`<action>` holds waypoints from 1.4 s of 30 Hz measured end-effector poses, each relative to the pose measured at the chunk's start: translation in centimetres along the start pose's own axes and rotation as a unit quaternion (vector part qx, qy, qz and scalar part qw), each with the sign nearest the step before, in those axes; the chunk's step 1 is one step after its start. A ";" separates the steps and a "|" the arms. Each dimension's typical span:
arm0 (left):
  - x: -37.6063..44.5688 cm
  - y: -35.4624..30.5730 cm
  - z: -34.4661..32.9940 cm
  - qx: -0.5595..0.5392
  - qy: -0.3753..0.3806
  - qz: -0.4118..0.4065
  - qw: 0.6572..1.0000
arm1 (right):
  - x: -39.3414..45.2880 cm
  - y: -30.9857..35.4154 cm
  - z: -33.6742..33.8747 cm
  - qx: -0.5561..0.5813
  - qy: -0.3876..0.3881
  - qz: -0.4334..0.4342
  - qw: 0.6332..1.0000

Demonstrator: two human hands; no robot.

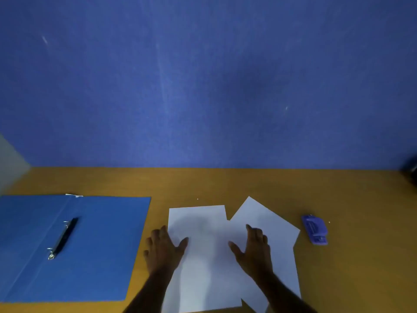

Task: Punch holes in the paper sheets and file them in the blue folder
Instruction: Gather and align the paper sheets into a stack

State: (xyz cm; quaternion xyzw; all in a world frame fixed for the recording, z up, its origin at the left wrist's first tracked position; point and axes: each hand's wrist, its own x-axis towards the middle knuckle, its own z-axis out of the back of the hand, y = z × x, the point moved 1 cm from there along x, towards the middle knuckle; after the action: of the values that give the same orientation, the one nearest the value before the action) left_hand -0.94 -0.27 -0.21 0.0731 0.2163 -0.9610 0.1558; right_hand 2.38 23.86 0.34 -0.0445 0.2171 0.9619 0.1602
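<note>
Two white paper sheets lie overlapped on the wooden desk: one straight sheet on the left, one turned sheet on the right. My left hand rests flat at the straight sheet's left edge, fingers spread. Flat on the turned sheet lies my right hand, thumb out toward the left. The blue folder lies open at the left, its black ring clip showing along the spine. A small blue hole punch sits on the desk to the right of the sheets.
A blue wall rises right behind the desk. A dark object shows at the far right edge. A white corner pokes out behind the folder's top edge.
</note>
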 end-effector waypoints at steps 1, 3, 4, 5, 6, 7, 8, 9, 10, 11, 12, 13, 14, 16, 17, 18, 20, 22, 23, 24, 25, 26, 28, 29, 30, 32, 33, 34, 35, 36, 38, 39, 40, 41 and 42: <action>0.0 0.1 0.0 -0.015 0.014 0.029 0.999 | 0.0 -0.1 -0.2 0.015 0.012 -0.004 1.000; 0.2 0.5 -0.4 -0.035 0.019 0.076 0.996 | -0.1 0.0 -0.6 -0.001 0.042 -0.002 0.999; 0.5 0.8 -0.7 -0.049 0.019 0.091 0.994 | -0.2 -0.1 -0.9 -0.020 0.061 0.005 0.998; 0.7 0.8 -0.9 -0.052 0.024 0.097 0.994 | -0.3 -0.2 -1.4 -0.045 0.082 0.016 0.995; 0.8 0.8 -1.1 -0.051 0.025 0.096 0.994 | -0.4 -0.2 -2.0 -0.072 0.100 0.031 0.992; 1.0 0.8 -1.3 -0.050 0.023 0.095 0.994 | -0.5 -0.4 -2.5 -0.094 0.115 0.041 0.988; 1.2 0.8 -1.4 -0.046 0.020 0.094 0.994 | -0.6 -0.5 -3.0 -0.105 0.127 0.049 0.985; 1.3 0.7 -1.5 -0.044 0.022 0.096 0.994 | -0.7 -0.6 -3.4 -0.109 0.131 0.053 0.984; 1.4 0.7 -1.7 -0.040 0.025 0.097 0.994 | -0.8 -0.6 -3.6 -0.111 0.134 0.054 0.983; 1.5 0.8 -1.9 -0.039 0.027 0.099 0.994 | -0.8 -0.6 -3.8 -0.113 0.133 0.054 0.983; 1.6 0.8 -2.1 -0.040 0.030 0.098 0.994 | -0.8 -0.6 -3.9 -0.115 0.131 0.056 0.983; 1.7 0.8 -2.2 -0.044 0.034 0.096 0.994 | -0.7 -0.6 -4.0 -0.114 0.128 0.059 0.983; 1.7 0.8 -2.2 -0.049 0.036 0.094 0.994 | -0.7 -0.7 -4.2 -0.111 0.126 0.062 0.984; 1.5 0.6 -2.2 -0.057 0.033 0.082 0.994 | -0.8 -0.8 -4.5 -0.097 0.121 0.070 0.985; 1.4 0.4 -2.2 -0.054 0.029 0.070 0.996 | -0.9 -0.8 -4.7 -0.090 0.118 0.077 0.986; 1.2 0.2 -2.1 -0.051 0.023 0.057 0.997 | -1.0 -0.9 -4.9 -0.087 0.116 0.085 0.986; 0.9 -0.2 -2.1 -0.054 0.007 0.024 0.998 | -1.3 -0.7 -4.8 -0.082 0.110 0.100 0.985; 0.6 -0.9 -2.0 -0.080 0.016 -0.022 0.996 | -1.4 -0.5 -4.5 -0.072 0.105 0.110 0.986; 0.7 -1.4 -2.0 -0.112 0.034 -0.034 0.993 | -1.5 -0.4 -4.3 -0.057 0.102 0.114 0.987; 0.6 -2.1 -1.9 -0.156 0.062 -0.032 0.985 | -1.5 -0.2 -4.1 -0.039 0.102 0.118 0.987; 0.5 -2.8 -1.8 -0.199 0.099 -0.017 0.975 | -1.4 -0.1 -3.9 -0.021 0.103 0.122 0.987; 0.5 -3.6 -1.7 -0.233 0.134 -0.004 0.963 | -1.5 0.1 -3.6 -0.002 0.108 0.129 0.986; 0.5 -5.0 -1.3 -0.282 0.196 0.027 0.939 | -1.6 0.6 -2.8 0.033 0.129 0.149 0.980; 0.5 -5.6 -1.0 -0.309 0.222 0.055 0.923 | -1.8 0.8 -2.4 0.038 0.141 0.163 0.976; 0.4 -5.9 -0.8 -0.338 0.244 0.084 0.905 | -2.0 1.0 -2.0 0.033 0.154 0.179 0.971; 0.2 -5.9 -0.5 -0.373 0.277 0.091 0.881 | -2.5 1.4 -1.4 0.019 0.167 0.211 0.963; 0.3 -5.8 -0.6 -0.385 0.287 0.076 0.874 | -2.7 1.4 -1.3 0.013 0.169 0.228 0.959; 0.3 -5.7 -0.7 -0.399 0.289 0.059 0.868 | -2.8 1.5 -1.2 0.011 0.171 0.242 0.955; 0.4 -5.6 -0.9 -0.412 0.286 0.052 0.864 | -2.9 1.5 -0.9 0.010 0.172 0.255 0.952; 0.4 -5.5 -0.9 -0.423 0.280 0.054 0.860 | -2.9 1.4 -0.7 0.008 0.173 0.265 0.949; 0.6 -5.3 -0.9 -0.441 0.275 0.062 0.852 | -2.9 1.2 -0.1 0.013 0.183 0.273 0.944; 0.8 -5.1 -1.0 -0.442 0.275 0.062 0.852 | -3.0 1.0 0.2 0.020 0.190 0.268 0.944; 1.0 -4.9 -1.0 -0.442 0.275 0.062 0.851 | -3.0 0.9 0.6 0.032 0.190 0.259 0.946; 1.1 -4.7 -0.8 -0.445 0.270 0.065 0.852 | -3.0 0.6 0.9 0.048 0.181 0.248 0.950; 1.1 -4.4 -0.6 -0.450 0.261 0.066 0.851 | -3.0 0.3 1.0 0.068 0.166 0.235 0.955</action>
State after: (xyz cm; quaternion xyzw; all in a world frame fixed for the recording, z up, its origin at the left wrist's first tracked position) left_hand -3.43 3.44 0.78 0.2571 0.6525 -0.6916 0.1727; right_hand 5.11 23.13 1.82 -0.1399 0.3094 0.9346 -0.1062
